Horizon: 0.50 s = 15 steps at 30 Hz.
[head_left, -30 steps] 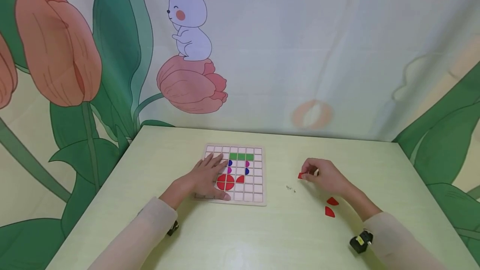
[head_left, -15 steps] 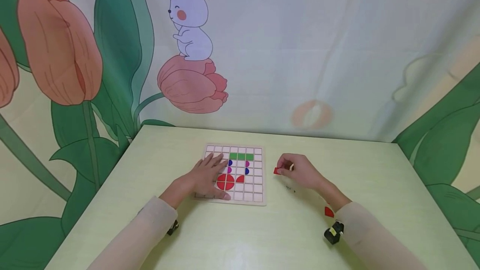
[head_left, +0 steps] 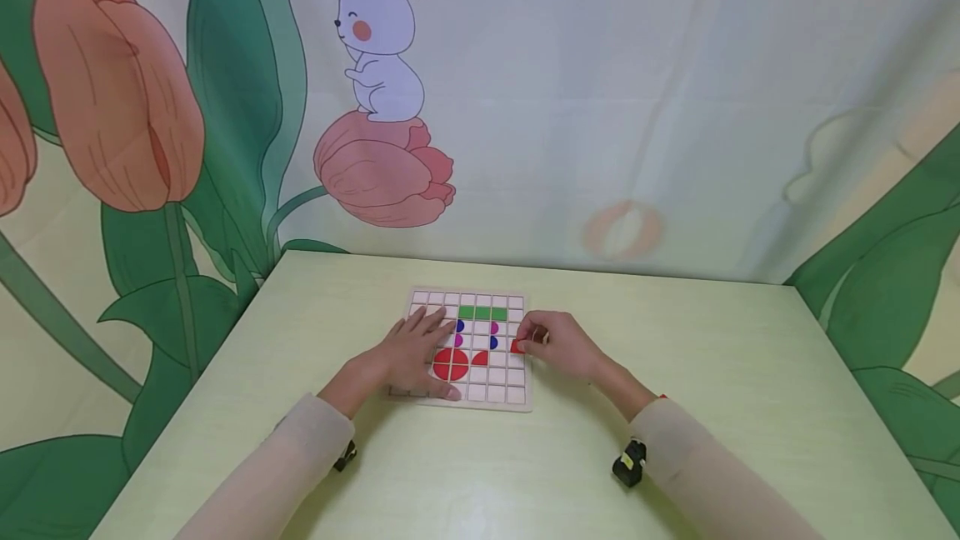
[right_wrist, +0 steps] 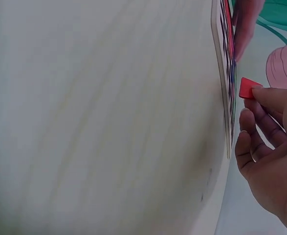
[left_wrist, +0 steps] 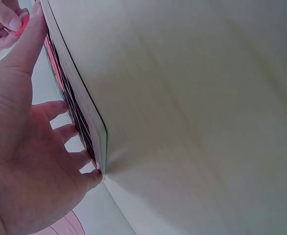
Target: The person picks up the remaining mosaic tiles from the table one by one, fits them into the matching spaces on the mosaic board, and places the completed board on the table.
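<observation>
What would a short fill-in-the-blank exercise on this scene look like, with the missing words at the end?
1. The right hand pinches a ____ piece.
2. Near the left hand, four red quarter pieces form a full ____.
3. On the gridded board, three side-by-side blocks are coloured ____.

Missing words: red; circle; green.
</observation>
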Available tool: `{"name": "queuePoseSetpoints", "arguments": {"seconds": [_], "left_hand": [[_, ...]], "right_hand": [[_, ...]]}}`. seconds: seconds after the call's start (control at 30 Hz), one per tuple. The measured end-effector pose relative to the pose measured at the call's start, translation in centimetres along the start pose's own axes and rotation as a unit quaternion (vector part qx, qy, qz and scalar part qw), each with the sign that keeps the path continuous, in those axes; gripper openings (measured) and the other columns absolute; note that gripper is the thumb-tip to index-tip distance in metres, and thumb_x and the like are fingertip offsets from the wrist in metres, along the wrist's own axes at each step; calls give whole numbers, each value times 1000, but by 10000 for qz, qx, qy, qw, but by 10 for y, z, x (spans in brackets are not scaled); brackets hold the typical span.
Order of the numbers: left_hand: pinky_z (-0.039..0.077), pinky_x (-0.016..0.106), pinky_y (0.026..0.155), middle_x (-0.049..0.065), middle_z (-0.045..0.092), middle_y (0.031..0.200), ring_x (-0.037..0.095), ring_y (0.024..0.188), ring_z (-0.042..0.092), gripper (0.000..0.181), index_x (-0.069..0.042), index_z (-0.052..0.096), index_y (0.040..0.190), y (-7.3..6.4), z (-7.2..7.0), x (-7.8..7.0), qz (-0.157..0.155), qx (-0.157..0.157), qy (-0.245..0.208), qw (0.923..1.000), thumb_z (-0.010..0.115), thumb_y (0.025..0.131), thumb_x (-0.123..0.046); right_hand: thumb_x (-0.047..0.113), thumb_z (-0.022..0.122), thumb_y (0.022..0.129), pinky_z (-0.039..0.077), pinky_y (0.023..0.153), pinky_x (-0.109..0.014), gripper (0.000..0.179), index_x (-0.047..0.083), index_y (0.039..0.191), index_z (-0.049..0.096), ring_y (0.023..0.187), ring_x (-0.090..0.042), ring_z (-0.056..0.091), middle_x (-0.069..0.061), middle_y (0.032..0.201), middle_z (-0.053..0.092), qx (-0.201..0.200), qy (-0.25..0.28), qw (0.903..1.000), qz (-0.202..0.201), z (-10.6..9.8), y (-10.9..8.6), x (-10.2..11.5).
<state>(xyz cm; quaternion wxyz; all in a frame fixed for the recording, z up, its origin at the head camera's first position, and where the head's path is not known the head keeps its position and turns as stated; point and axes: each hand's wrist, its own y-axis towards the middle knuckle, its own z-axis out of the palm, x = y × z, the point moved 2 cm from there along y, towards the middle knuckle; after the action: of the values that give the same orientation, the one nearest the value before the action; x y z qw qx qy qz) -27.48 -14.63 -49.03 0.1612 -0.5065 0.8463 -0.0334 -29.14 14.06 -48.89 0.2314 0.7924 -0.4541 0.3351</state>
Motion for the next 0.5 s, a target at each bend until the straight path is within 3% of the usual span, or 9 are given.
{"name": "queuePoseSetpoints", "arguments": {"seconds": [0.17,0.5], "left_hand": [[11,65,128,10,8,179,41,163,1,120,-19,21,171,1,1,1,-24,40,72,10000,77,80,-74],[12,66,127,10,9,178,41,163,1,120,-19,23,171,2,3,2,-2,7,-11,10000,78,79,-73]], "right_hand": [[8,75,99,52,74,-25,6,13,100,72,87,-18,60,4,91,68,119,11,9999,13,12,7,8],[7,72,101,52,75,-27,4,11,103,72,87,-17,59,3,91,66,254,-132,9996,25,27,12,16]]}}
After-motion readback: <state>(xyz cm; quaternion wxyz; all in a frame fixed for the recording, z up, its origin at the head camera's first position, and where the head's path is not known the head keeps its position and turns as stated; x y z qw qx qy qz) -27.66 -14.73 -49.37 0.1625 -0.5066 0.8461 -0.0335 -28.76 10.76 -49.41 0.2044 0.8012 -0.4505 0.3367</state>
